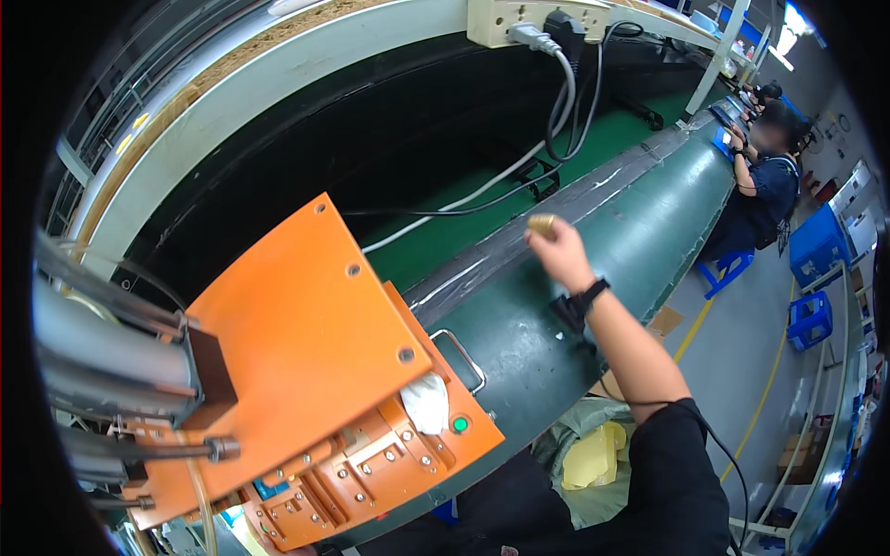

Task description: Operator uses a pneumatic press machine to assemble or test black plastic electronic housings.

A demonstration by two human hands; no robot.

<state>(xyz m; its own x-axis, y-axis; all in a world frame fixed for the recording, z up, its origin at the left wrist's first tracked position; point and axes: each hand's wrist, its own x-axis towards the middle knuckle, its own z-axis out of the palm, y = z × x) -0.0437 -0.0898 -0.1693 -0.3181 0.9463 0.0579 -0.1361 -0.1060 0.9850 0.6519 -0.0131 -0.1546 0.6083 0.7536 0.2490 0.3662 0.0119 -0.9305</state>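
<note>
My right hand (559, 255) is raised over the green bench, its fingers closed on a small brass-coloured cylindrical piece (541, 222); its exact kind is too small to tell. A black band (590, 295) circles my right wrist. My left hand does not show. At the left stands a press-like machine with a large orange plate (297, 315) above an orange fixture base (371, 468). That base carries slots, screws and a green button (461, 424). A white, crumpled-looking thing (425, 404) sits between plate and base.
A metal handle (464, 360) sticks out beside the fixture. Cables hang from a power strip (519, 20) across the bench. Below my right arm is a bag (547, 445) with yellow material (593, 456). Co-workers sit along the bench, one on a blue stool (728, 271).
</note>
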